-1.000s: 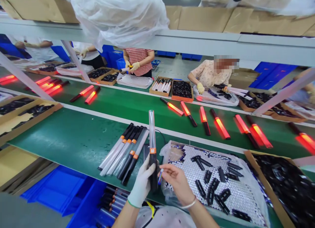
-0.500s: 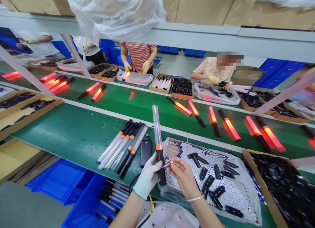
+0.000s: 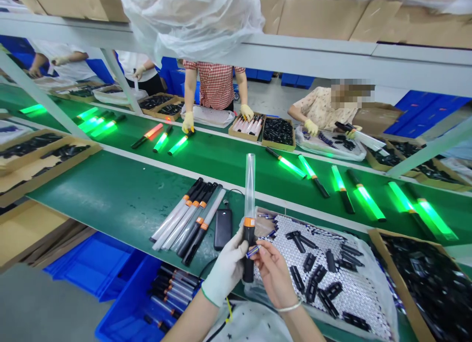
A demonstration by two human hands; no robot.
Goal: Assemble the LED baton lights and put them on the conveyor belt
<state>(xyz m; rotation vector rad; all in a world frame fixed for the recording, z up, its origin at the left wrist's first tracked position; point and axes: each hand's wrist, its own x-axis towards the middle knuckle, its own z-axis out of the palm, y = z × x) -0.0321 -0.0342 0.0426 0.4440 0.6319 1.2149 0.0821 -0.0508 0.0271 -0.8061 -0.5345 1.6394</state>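
My left hand (image 3: 226,268), in a white glove, is closed round the black handle of a light stick (image 3: 250,194). The stick is upright and unlit, with a clear tube and an orange band. In the bare fingers of my right hand (image 3: 275,273) is a small blue battery (image 3: 253,251), held against the side of the handle. Close by on the right lies a plastic-lined tray (image 3: 387,302) of upright batteries, with several loose black plastic parts (image 3: 315,278) on top. More unlit light sticks (image 3: 188,209) lie in a row to the left, beside a black power bank (image 3: 223,229).
Green-lit sticks (image 3: 368,202) lie along the conveyor belt (image 3: 228,160), and co-workers (image 3: 217,86) work across it. A cardboard box of black parts (image 3: 424,278) stands at right. Below the bench is a blue bin (image 3: 121,302) of sticks. A shelf (image 3: 313,54) crosses overhead.
Most lit sticks on the belt have turned from red to green. The co-worker in the checked shirt has put a stick on the belt. My hands keep the stick and battery together.
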